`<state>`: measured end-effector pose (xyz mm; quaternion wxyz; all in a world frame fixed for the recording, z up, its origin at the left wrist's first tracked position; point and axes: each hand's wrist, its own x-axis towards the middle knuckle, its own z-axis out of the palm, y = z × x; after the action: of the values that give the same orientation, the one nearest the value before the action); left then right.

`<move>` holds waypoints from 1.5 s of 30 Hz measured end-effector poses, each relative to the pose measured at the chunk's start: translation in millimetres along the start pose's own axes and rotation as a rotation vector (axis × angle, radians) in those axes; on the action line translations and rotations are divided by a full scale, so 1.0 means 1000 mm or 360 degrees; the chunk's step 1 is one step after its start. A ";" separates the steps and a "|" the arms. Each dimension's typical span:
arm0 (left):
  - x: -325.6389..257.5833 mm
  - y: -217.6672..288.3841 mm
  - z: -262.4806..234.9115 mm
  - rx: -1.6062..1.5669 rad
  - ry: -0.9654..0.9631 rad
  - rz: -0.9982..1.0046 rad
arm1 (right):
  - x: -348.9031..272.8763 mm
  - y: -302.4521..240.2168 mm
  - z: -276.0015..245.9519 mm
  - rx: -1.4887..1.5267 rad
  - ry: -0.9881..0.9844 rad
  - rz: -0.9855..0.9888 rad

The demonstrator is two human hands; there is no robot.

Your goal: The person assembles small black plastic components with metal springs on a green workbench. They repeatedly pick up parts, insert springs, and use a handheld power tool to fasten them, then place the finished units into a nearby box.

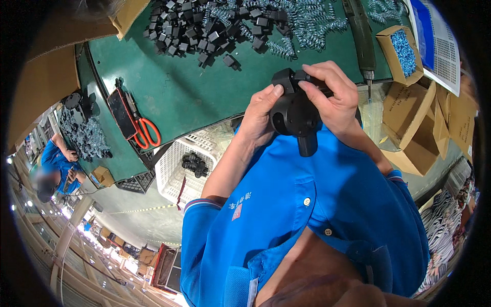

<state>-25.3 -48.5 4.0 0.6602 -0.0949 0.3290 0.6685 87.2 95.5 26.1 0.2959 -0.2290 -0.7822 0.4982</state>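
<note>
Close to my body, just past the table edge, I hold a black plastic part [295, 113] with a rounded body and a short tube pointing down toward my shirt. My left hand [260, 110] is closed round its left side, the thumb pressed on a squarish black block [284, 80] at the top. My right hand [335, 94] pinches the top right of the part between thumb and fingers. Whether a separate small piece sits under those fingers is hidden. Beyond my hands, small black blocks [197, 33] and metal springs [314, 25] lie heaped on the green table [153, 87].
Orange-handled scissors [146, 132] lie beside a phone-like dark object [121, 112] at the left. A power screwdriver [362, 41] and a box of blue screws [403, 53] are right. An open carton [409, 120] stands below; a white basket [171, 171] holds black parts. Another person [59, 163] works far left.
</note>
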 end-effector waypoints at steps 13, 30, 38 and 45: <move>0.009 0.043 0.009 0.0686 -0.0132 -0.0002 | 0.012 -0.005 -0.015 0.0225 -0.0152 0.0001; 0.041 -0.008 0.020 0.3145 0.0334 0.1360 | -0.026 0.067 -0.001 -0.0509 -0.0093 -0.0001; 0.042 -0.002 0.037 0.3657 0.0255 0.1214 | -0.017 0.070 -0.019 -0.0521 -0.0397 -0.0141; 0.048 0.006 0.043 0.4027 0.0041 0.1150 | -0.013 0.050 -0.041 -0.0511 -0.0484 0.0320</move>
<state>-22.8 16.3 11.8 0.0742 0.6714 0.7365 0.0371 127.9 133.0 -9.7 0.0835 -0.2723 -0.8601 0.4233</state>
